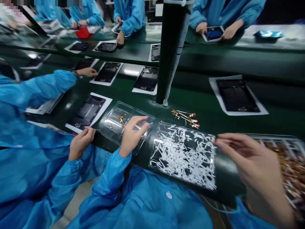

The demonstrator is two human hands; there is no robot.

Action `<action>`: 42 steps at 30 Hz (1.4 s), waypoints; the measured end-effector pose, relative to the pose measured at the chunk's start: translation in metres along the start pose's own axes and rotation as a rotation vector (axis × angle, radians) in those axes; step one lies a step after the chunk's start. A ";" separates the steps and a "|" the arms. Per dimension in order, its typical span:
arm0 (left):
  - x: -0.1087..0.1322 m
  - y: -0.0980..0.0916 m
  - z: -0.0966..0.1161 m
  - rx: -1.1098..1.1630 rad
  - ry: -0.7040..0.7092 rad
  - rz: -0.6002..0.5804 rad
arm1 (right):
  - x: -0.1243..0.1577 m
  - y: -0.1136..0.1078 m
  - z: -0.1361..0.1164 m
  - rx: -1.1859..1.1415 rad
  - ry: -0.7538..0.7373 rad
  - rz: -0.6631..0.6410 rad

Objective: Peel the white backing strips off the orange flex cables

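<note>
My left hand [132, 134] hovers over a clear plastic tray [111, 122], thumb and fingers apart, with nothing visible between them. One small orange-brown flex cable [121, 119] lies in that tray. At the right, my right hand [254, 160] has its thumb and index finger pinched together; a tiny thing may be at the tips, too small to name. Those fingertips are by the right edge of a second clear tray, which holds a heap of thin white strips [186, 156]. Behind this tray, several orange flex cables [186, 117] lie on the green work surface [197, 92].
Another tray of orange-brown cables [286, 152] stands at the far right, partly behind my right hand. A dark post [170, 54] rises beyond the trays. Black device panels on white sheets [238, 95] lie around. A co-worker's hand [82, 143] is close on my left; others sit opposite.
</note>
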State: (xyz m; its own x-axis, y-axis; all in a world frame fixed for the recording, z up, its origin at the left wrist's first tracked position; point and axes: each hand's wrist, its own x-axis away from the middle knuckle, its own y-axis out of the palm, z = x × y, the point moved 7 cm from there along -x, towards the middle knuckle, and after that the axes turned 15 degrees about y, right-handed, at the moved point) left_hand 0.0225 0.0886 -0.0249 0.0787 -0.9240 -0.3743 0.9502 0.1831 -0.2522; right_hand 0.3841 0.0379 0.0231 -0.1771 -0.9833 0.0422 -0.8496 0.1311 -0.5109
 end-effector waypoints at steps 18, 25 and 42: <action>0.052 0.121 0.085 0.105 0.446 -0.132 | 0.022 0.043 0.009 -0.181 0.285 -0.066; 0.052 0.142 0.082 0.043 0.475 -0.164 | 0.025 0.042 0.017 -0.235 0.318 -0.109; 0.040 0.150 0.041 0.030 0.139 -0.462 | 0.015 0.043 0.037 -0.088 0.275 -0.090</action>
State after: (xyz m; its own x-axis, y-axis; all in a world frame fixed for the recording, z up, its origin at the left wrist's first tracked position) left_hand 0.1804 0.0656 -0.0411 -0.3927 -0.8524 -0.3453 0.8848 -0.2477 -0.3947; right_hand 0.3639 0.0243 -0.0301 -0.2168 -0.9218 0.3214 -0.9055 0.0669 -0.4190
